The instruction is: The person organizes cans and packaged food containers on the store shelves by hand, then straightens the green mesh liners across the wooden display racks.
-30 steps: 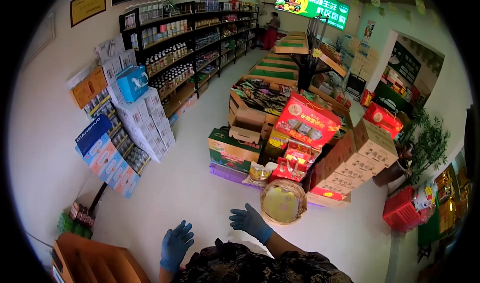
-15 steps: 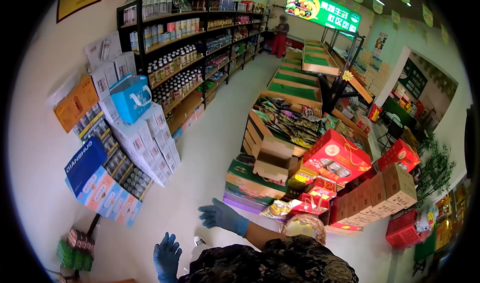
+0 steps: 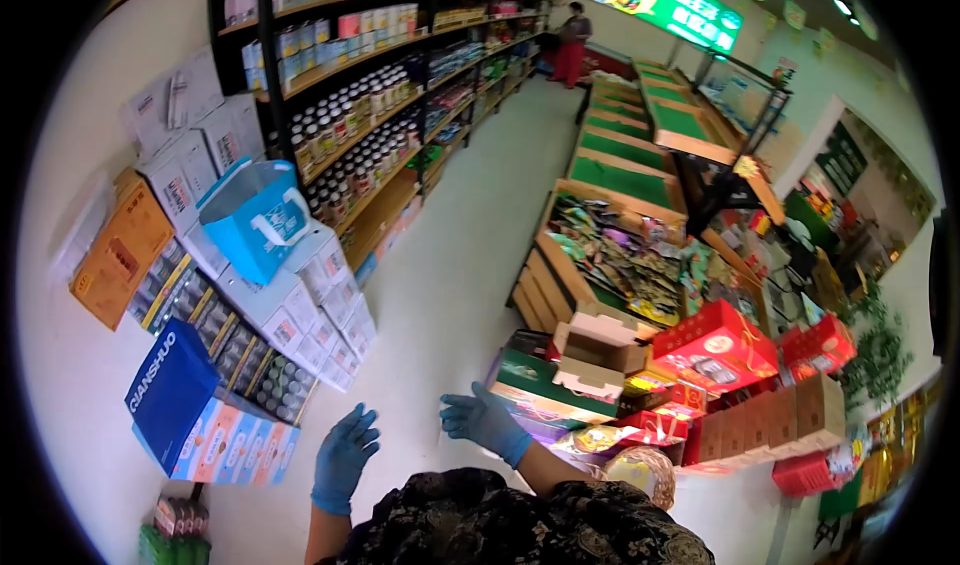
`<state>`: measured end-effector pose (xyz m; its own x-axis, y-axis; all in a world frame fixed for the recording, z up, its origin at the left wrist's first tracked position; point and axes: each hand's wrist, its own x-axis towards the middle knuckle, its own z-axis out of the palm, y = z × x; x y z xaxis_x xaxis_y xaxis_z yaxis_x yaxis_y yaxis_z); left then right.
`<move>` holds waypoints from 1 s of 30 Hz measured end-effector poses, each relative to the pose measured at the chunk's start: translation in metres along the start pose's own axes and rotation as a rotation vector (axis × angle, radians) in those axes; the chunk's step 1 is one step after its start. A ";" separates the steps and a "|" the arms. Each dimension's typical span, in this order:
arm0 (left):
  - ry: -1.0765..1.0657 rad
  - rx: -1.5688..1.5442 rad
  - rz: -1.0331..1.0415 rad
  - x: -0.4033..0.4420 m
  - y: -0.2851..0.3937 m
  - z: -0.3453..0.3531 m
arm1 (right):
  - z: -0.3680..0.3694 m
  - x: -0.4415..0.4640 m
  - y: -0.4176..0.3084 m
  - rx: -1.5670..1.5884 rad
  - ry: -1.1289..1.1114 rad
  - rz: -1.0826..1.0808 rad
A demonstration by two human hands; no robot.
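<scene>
Both my hands wear blue gloves and hang over the pale floor in front of my body. My left hand (image 3: 345, 459) is raised with its fingers loosely apart and nothing in it. To its left stands the blue and pink carton stack marked QIANSHUO (image 3: 205, 430). My right hand (image 3: 487, 425) points inward with its fingers spread, also holding nothing. Just right of it is a green box (image 3: 550, 385) with an opened cardboard box (image 3: 600, 350) on top. Neither hand touches any goods.
Shelves of jars and cans (image 3: 350, 115) line the left aisle. A blue bag (image 3: 258, 220) sits on white cartons (image 3: 270, 310). At right are a bin of packets (image 3: 620, 260), a red gift box (image 3: 715, 345) and a wicker basket (image 3: 645, 475). Another person (image 3: 571, 45) stands far down the aisle.
My left hand has risen and come further into view, and my right hand has shifted slightly right. The shelves and cartons appear closer. The distant person's posture looks slightly different.
</scene>
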<state>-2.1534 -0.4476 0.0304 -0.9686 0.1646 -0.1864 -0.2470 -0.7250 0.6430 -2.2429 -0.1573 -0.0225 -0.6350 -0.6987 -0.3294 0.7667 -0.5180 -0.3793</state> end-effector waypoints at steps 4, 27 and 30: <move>0.026 0.014 -0.052 0.063 0.019 0.004 | -0.004 0.074 -0.052 -0.058 0.036 -0.007; 0.075 -0.123 -0.140 0.571 0.125 0.015 | -0.011 0.378 -0.449 -0.214 0.075 -0.037; 0.006 -0.115 -0.179 0.663 0.140 0.007 | -0.030 0.412 -0.498 -0.177 0.141 -0.112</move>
<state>-2.8306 -0.4348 0.0020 -0.9093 0.2935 -0.2949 -0.4096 -0.7563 0.5102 -2.8894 -0.1725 0.0044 -0.7316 -0.5597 -0.3892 0.6702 -0.4855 -0.5614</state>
